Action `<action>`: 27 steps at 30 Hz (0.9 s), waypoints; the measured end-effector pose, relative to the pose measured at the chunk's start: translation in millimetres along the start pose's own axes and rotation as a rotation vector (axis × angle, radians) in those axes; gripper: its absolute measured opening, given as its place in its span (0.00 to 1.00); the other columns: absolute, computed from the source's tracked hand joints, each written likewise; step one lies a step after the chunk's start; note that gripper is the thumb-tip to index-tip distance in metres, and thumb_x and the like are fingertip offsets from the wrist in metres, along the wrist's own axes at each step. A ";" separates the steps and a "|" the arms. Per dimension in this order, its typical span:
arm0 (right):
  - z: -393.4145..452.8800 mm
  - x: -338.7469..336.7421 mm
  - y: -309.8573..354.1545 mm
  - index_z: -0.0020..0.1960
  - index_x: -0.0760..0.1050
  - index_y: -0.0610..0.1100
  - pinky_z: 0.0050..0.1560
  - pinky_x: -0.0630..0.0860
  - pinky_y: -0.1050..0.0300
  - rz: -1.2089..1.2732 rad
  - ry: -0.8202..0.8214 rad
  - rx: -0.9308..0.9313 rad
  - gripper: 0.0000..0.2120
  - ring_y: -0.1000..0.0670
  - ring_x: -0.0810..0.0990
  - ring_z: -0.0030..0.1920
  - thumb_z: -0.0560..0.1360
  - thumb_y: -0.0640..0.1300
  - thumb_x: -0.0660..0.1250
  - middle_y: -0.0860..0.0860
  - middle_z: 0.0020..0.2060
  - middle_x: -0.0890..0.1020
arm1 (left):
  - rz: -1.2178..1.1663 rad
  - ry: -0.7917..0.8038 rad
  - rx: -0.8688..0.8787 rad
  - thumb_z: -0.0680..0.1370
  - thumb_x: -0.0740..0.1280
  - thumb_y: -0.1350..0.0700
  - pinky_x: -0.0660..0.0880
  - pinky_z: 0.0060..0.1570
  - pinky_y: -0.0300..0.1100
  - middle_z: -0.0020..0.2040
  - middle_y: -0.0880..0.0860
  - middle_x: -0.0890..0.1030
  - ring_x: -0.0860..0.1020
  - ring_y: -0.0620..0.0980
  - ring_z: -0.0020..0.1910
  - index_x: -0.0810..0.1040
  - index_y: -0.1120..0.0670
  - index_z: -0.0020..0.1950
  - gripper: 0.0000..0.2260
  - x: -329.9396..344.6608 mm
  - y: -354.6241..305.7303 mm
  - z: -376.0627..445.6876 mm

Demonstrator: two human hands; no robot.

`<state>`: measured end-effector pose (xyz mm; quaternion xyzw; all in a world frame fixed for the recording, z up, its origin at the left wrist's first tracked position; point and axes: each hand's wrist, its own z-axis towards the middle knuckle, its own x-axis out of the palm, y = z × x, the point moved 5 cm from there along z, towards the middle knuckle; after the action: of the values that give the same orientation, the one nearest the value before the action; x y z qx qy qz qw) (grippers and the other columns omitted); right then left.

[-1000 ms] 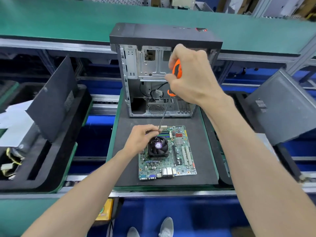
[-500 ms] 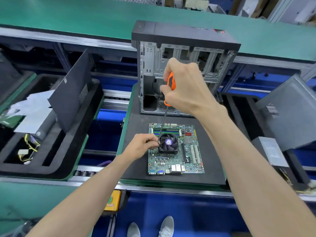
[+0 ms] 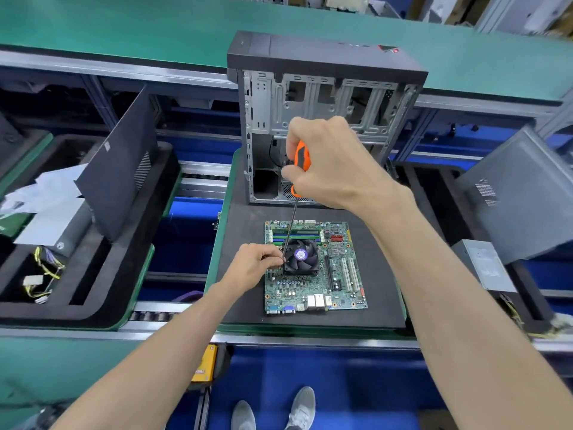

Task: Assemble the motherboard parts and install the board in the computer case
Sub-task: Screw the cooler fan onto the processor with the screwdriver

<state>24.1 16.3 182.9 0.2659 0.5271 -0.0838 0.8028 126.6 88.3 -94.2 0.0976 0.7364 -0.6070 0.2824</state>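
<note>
I see the green circuit motherboard [image 3: 313, 268] lying flat on the black foam pad [image 3: 381, 293], in front of the open metal computer case [image 3: 322, 119]. My right hand [image 3: 331, 162] is above it, my left hand [image 3: 252, 268] at its left edge beside the black cooler fan [image 3: 302, 256].

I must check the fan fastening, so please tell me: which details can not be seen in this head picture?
- Screwdriver tip and the screw: hidden behind the left hand's fingers at the cooler fan corner.
- Screwdriver handle: mostly covered by the right hand.
- Motherboard markings: too small.
- Case lower interior: blocked by the right hand.
</note>
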 end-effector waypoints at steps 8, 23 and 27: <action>0.9 -0.1 4.2 0.45 0.74 0.46 0.43 0.72 0.55 -0.073 0.142 -0.027 0.08 0.47 0.76 0.41 0.67 0.38 0.66 0.51 0.36 0.78 | 0.081 -0.010 0.066 0.78 0.70 0.58 0.70 0.39 0.33 0.35 0.41 0.81 0.77 0.42 0.38 0.81 0.50 0.41 0.07 2.4 0.1 -1.0; 8.5 0.5 -2.9 0.43 0.73 0.49 0.38 0.74 0.55 -0.024 0.176 -0.046 0.10 0.52 0.74 0.38 0.65 0.38 0.66 0.56 0.35 0.76 | 0.418 0.210 0.029 0.58 0.79 0.37 0.61 0.65 0.51 0.67 0.47 0.72 0.68 0.50 0.67 0.62 0.46 0.76 0.50 29.4 -11.7 37.7; 9.5 1.2 -5.3 0.44 0.74 0.48 0.38 0.69 0.58 -0.028 0.180 -0.054 0.10 0.56 0.72 0.38 0.64 0.38 0.66 0.58 0.35 0.73 | 0.410 0.239 0.033 0.59 0.80 0.41 0.60 0.61 0.49 0.64 0.46 0.75 0.72 0.49 0.64 0.65 0.48 0.71 0.44 32.0 -0.1 41.7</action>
<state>30.0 7.1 182.9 0.2434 0.6026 -0.0565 0.7579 112.6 42.3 -115.5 0.3207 0.7194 -0.5331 0.3090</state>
